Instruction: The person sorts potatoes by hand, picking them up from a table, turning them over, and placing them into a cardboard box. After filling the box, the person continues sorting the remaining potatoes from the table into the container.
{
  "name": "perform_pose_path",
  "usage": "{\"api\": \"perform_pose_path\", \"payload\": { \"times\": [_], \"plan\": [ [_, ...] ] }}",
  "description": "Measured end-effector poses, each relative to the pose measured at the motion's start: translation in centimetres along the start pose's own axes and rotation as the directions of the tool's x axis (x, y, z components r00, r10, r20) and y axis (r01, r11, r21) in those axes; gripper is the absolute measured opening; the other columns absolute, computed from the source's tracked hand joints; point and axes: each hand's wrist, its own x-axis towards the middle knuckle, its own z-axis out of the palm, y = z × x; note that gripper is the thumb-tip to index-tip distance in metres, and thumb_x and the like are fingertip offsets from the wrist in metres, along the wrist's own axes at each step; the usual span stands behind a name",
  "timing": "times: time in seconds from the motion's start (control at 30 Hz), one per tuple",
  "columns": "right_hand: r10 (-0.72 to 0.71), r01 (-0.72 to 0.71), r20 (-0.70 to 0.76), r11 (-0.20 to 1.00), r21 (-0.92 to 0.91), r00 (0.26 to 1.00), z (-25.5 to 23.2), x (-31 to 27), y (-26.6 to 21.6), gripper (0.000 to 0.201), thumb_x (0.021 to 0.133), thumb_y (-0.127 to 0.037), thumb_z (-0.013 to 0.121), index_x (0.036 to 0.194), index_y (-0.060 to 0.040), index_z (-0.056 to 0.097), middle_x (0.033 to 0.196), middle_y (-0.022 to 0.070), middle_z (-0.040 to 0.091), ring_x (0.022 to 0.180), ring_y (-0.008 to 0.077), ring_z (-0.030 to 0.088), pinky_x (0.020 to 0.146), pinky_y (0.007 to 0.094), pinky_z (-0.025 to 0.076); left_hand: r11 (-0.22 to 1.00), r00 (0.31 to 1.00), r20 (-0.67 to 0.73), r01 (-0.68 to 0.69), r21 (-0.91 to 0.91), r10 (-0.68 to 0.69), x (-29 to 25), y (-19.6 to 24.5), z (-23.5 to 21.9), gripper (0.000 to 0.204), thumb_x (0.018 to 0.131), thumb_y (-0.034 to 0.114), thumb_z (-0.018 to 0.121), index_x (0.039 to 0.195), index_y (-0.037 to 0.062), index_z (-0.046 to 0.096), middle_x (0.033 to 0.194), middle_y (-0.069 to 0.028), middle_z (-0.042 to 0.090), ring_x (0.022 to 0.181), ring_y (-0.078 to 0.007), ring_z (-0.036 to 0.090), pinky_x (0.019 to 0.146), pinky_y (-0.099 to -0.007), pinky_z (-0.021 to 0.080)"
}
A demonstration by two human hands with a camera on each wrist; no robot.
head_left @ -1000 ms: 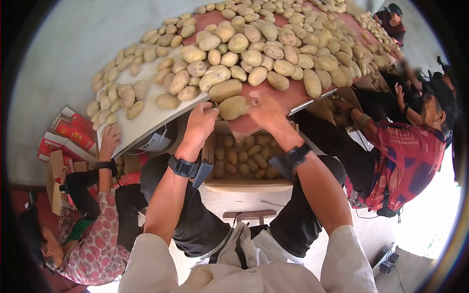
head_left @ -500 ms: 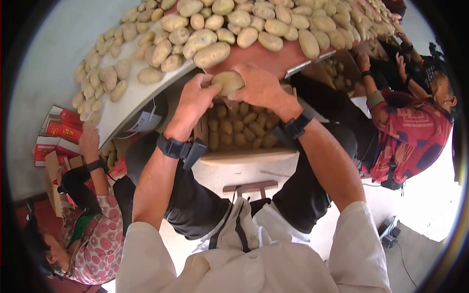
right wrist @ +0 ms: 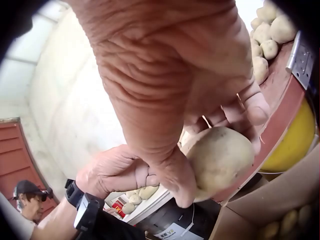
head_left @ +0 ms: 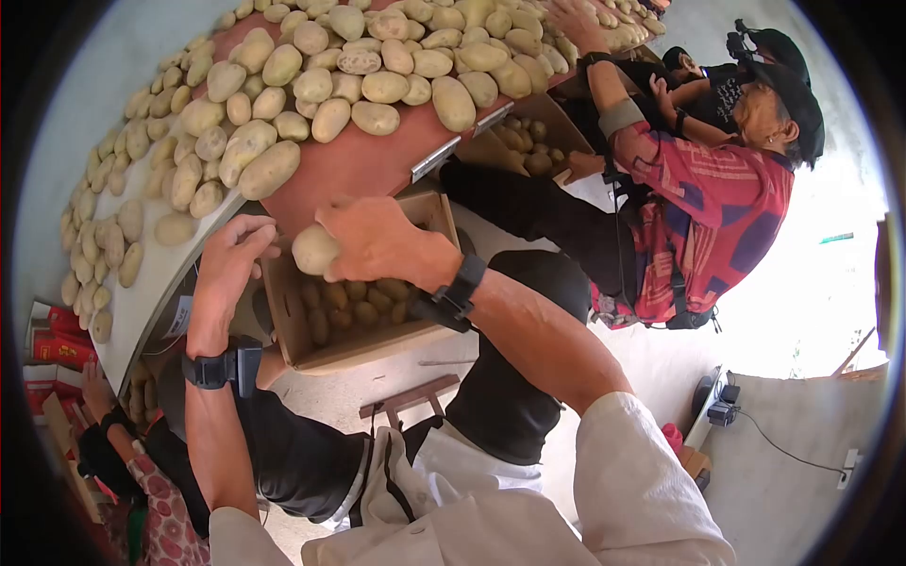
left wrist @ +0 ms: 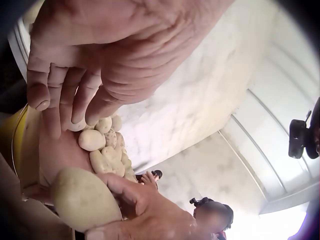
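Note:
My right hand [head_left: 377, 241] grips a pale potato [head_left: 313, 251] between thumb and fingers above an open cardboard box [head_left: 373, 351] partly filled with potatoes. In the right wrist view, the thumb lies along one side of the potato [right wrist: 220, 157] and the fingers reach round the other. Just left of it, my left hand [head_left: 226, 259] is raised near the table edge with relaxed, bent fingers and nothing in them. The left wrist view shows this hand [left wrist: 110, 55] above the held potato, apart from it.
Many potatoes [head_left: 359, 61] are heaped across a red board [head_left: 359, 165] and a white tabletop [head_left: 151, 255]. A metal hinge [head_left: 436, 160] juts at the board's edge. A person in a red patterned shirt [head_left: 703, 217] sits right, near another box of potatoes. Red cartons [head_left: 61, 349] stand left.
The potato came off the table edge, passed between both hands, and is now in the right hand alone. The left hand has let go of it. The head view has turned right.

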Motion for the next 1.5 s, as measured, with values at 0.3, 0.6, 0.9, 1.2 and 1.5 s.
{"api": "perform_pose_path", "payload": {
  "times": [0.3, 0.6, 0.9, 1.2, 1.5],
  "plan": [
    [0.009, -0.036, 0.260, 0.994, 0.100, 0.966, -0.3, -2.3, 0.5, 0.059, 0.076, -0.035, 0.080, 0.123, -0.0033, 0.065, 0.118, 0.0198, 0.068, 0.112, 0.0358, 0.065, 0.096, 0.0459, 0.051, 0.888, 0.860, -0.303, -0.300, 0.347, 0.409, 3.3, -0.1, -0.4, 0.031, 0.098, 0.021, 0.066, 0.121, 0.0001, 0.069, 0.105, -0.0108, 0.076, 0.098, -0.0229, 0.072, 0.082, -0.0342, 0.054],
    [0.111, -0.087, -0.096, 0.971, 0.222, 0.989, -2.1, -3.3, 3.6, 0.033, 0.095, -0.025, 0.070, 0.121, -0.0046, 0.069, 0.102, 0.0181, 0.073, 0.095, 0.0341, 0.070, 0.085, 0.0403, 0.054, 0.382, 0.814, -0.060, -0.205, 0.901, 0.578, 7.0, 2.0, 3.5, 0.048, 0.090, 0.022, 0.072, 0.134, 0.0064, 0.063, 0.133, -0.0176, 0.063, 0.126, -0.0351, 0.058, 0.104, -0.0468, 0.047],
    [0.166, -0.103, -0.154, 0.930, 0.352, 0.974, -3.9, -4.0, 4.1, 0.026, 0.095, -0.024, 0.065, 0.110, -0.0036, 0.071, 0.093, 0.0173, 0.073, 0.089, 0.0369, 0.069, 0.081, 0.0445, 0.054, 0.325, 0.824, -0.056, -0.160, 0.932, 0.564, 7.3, 2.9, 3.2, 0.053, 0.081, 0.018, 0.077, 0.132, 0.0124, 0.062, 0.119, -0.0130, 0.064, 0.114, -0.0361, 0.059, 0.099, -0.0473, 0.048],
    [0.116, -0.047, -0.235, 0.959, 0.280, 0.965, -5.2, -4.2, 3.8, 0.024, 0.094, -0.024, 0.064, 0.105, -0.0028, 0.070, 0.094, 0.0178, 0.073, 0.092, 0.0393, 0.068, 0.080, 0.0477, 0.053, 0.274, 0.890, 0.053, -0.195, 0.942, 0.452, 6.2, 3.8, 1.4, 0.054, 0.079, 0.018, 0.080, 0.130, 0.0120, 0.064, 0.121, -0.0079, 0.064, 0.115, -0.0339, 0.057, 0.097, -0.0432, 0.048],
    [0.073, -0.011, -0.260, 0.972, 0.234, 0.963, -5.3, -3.4, 3.2, 0.022, 0.093, -0.022, 0.064, 0.102, -0.0030, 0.072, 0.091, 0.0182, 0.074, 0.090, 0.0389, 0.070, 0.080, 0.0472, 0.055, 0.359, 0.942, 0.177, -0.276, 0.892, 0.284, 6.5, 5.0, 1.7, 0.041, 0.084, 0.027, 0.079, 0.119, 0.0117, 0.063, 0.106, -0.0135, 0.071, 0.099, -0.0401, 0.065, 0.083, -0.0474, 0.052]
  ]
}}
